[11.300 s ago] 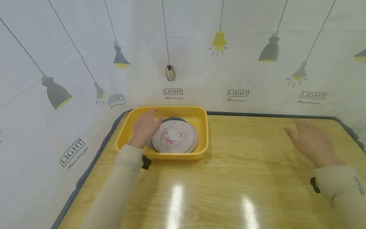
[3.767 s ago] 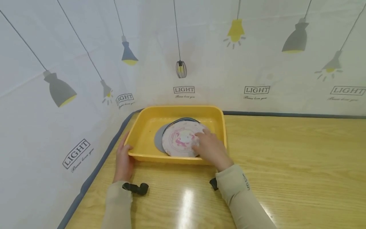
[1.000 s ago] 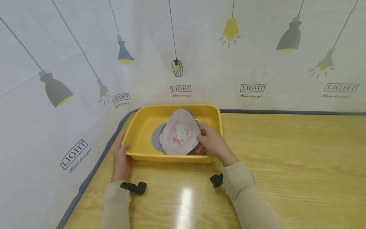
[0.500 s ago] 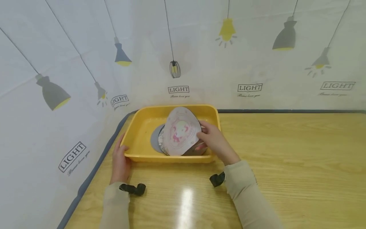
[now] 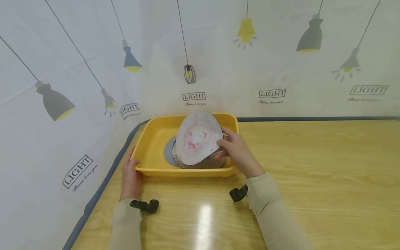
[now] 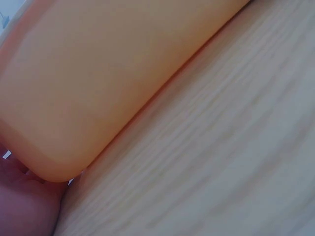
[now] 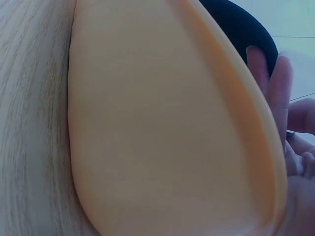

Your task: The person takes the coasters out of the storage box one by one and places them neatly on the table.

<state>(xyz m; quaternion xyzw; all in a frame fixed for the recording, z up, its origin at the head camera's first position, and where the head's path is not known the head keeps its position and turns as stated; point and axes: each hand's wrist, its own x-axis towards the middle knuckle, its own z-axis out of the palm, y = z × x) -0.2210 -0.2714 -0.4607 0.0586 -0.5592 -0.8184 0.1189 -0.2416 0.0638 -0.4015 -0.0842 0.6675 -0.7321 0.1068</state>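
A thin, bendy round mat [image 5: 198, 139] with a pink print is tilted up inside a yellow plastic tray [image 5: 187, 172]. My right hand [image 5: 239, 149] pinches its right edge, thumb on the printed face. In the right wrist view the mat's underside [image 7: 241, 27] is black, and my fingers [image 7: 279, 93] lie against it beyond the tray wall. Beneath it are a grey disc [image 5: 169, 151], a disc with a patterned edge [image 5: 177, 160] and a brownish one [image 5: 209, 163]. My left hand [image 5: 130, 177] grips the tray's front left corner, thumb over the rim.
The tray stands on a wood-grain table [image 5: 312, 180], near its back left corner. A dark edge strip [image 5: 281, 119] runs along the back. Behind rises a pale wall cover [image 5: 218, 80] printed with lamps. Black straps with small cameras [image 5: 239, 193] sit on both wrists.
The right hand has grasped the top mat's edge and lifted it, raising its front edge off the discs below. The left hand went from over the tray to its corner and stays there.
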